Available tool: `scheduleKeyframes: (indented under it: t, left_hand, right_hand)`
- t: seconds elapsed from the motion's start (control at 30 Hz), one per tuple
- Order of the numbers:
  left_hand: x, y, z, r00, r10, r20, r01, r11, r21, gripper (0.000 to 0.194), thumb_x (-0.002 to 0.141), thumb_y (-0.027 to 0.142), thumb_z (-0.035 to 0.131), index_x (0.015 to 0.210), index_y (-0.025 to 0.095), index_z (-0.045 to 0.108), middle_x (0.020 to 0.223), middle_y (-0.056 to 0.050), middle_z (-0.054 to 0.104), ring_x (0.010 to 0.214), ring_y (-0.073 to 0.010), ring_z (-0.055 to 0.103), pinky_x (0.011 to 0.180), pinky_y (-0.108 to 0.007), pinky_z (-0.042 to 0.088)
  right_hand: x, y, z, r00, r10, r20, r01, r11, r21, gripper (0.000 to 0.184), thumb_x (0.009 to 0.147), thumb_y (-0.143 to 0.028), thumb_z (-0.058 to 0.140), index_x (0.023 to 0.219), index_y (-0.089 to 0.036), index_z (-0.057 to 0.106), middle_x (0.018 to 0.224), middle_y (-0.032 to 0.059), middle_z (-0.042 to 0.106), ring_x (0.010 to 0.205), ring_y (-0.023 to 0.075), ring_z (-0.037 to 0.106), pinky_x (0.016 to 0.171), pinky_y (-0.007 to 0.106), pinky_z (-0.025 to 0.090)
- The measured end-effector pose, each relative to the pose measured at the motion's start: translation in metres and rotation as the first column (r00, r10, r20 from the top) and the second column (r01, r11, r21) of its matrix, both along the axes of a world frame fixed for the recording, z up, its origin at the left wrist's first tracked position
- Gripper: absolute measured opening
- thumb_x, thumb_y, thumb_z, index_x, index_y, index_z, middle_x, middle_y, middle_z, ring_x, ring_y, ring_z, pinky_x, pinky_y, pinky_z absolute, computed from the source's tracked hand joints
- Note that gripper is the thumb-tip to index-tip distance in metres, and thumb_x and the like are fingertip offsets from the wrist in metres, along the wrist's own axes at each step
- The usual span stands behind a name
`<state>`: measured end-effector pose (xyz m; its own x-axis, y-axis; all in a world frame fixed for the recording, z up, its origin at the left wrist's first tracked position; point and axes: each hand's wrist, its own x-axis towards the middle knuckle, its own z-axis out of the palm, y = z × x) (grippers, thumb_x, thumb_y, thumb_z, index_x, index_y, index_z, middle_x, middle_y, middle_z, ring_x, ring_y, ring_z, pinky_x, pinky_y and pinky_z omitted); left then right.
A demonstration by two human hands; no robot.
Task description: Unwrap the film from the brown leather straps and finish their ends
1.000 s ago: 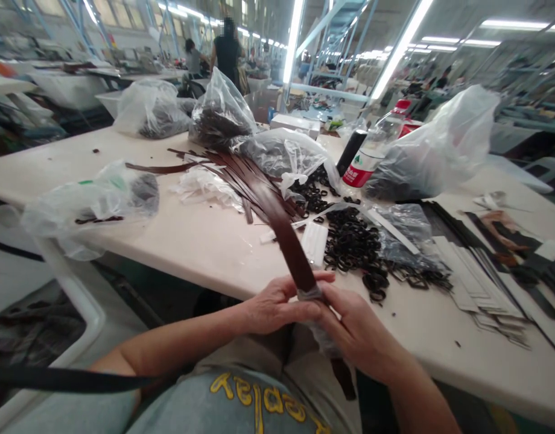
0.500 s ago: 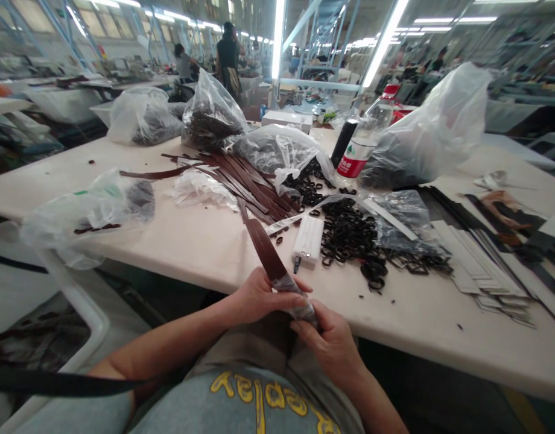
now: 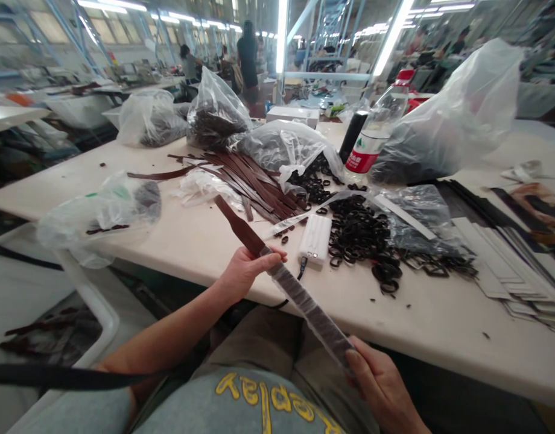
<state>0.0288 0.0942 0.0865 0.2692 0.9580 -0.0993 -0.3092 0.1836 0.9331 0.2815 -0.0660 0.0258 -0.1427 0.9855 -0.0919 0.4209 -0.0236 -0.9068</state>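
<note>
Holding a brown strap [image 3: 242, 232], part-sleeved in clear film [image 3: 307, 304], aslant over the near edge of the counter [image 3: 178, 247], clasped by fingers of left hand [image 3: 241, 274] at the film's upper end and right hand [image 3: 380, 377] lower down. Probably light, bendy, slick where wrapped; best pinched by bare brown.

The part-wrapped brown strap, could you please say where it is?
In the head view, the brown strap slants across the centre, left of and below the white USB block, over the table's edge, held by the left hand and right hand.
</note>
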Motion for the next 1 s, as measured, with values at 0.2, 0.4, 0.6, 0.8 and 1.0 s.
scheduleKeyframes:
  t: [0.2, 0.4, 0.6, 0.8, 1.0]
  left_hand:
    - [-0.019, 0.010, -0.009, 0.998, 0.059, -0.035, -0.058, 0.998, 0.034, 0.043, 0.076, 0.051, 0.075, 0.094, 0.012, 0.076, 0.070, -0.004, 0.069, 0.054, -0.0082, 0.053, 0.049, -0.020, 0.038]
    - [-0.034, 0.011, -0.010, 0.995, 0.087, -0.046, -0.088, 0.996, -0.025, 0.044, 0.074, 0.054, 0.075, 0.084, 0.011, 0.074, 0.063, -0.003, 0.066, 0.050, -0.0076, 0.053, 0.049, -0.020, 0.042]
    - [-0.030, -0.009, -0.021, 0.998, -0.060, -0.031, 0.053, 0.980, -0.194, 0.037, 0.069, 0.043, 0.082, 0.087, 0.013, 0.072, 0.068, -0.002, 0.069, 0.054, -0.0095, 0.061, 0.053, -0.019, 0.048]
    - [0.002, -0.040, -0.031, 0.970, -0.243, 0.025, 0.241, 0.932, -0.270, 0.042, 0.073, 0.038, 0.081, 0.105, 0.016, 0.068, 0.076, -0.002, 0.070, 0.060, -0.0112, 0.067, 0.061, -0.022, 0.053]
    - [0.014, -0.048, -0.030, 0.968, -0.239, 0.080, 0.251, 0.942, -0.222, 0.050, 0.076, 0.034, 0.079, 0.120, 0.017, 0.063, 0.080, 0.000, 0.067, 0.070, -0.0098, 0.064, 0.069, -0.021, 0.051]
  right_hand:
    - [0.032, -0.025, -0.017, 0.997, -0.080, 0.013, 0.081, 0.985, -0.151, 0.047, 0.098, -0.055, 0.040, 0.067, -0.021, 0.051, 0.062, -0.0028, 0.047, 0.055, 0.0129, 0.048, 0.049, 0.022, 0.040]
    - [0.055, -0.040, -0.032, 0.994, -0.066, 0.085, 0.086, 0.959, -0.271, 0.053, 0.096, -0.062, 0.038, 0.062, -0.021, 0.047, 0.055, -0.0040, 0.045, 0.048, 0.0123, 0.046, 0.047, 0.022, 0.041]
    - [0.061, -0.031, -0.021, 0.867, -0.152, 0.474, 0.132, 0.988, 0.074, 0.032, 0.090, -0.054, 0.055, 0.084, -0.026, 0.069, 0.079, 0.0024, 0.073, 0.069, 0.0224, 0.070, 0.064, 0.030, 0.054]
    - [-0.016, 0.014, 0.026, 0.880, -0.341, 0.330, 0.108, 0.821, 0.561, 0.027, 0.095, -0.038, 0.057, 0.118, -0.024, 0.061, 0.113, 0.0089, 0.069, 0.101, 0.0256, 0.067, 0.090, 0.040, 0.054]
    - [-0.083, 0.062, 0.040, 0.950, -0.197, 0.241, 0.040, 0.845, 0.534, 0.022, 0.094, -0.033, 0.064, 0.112, -0.022, 0.067, 0.098, 0.0057, 0.068, 0.087, 0.0205, 0.066, 0.078, 0.033, 0.055]
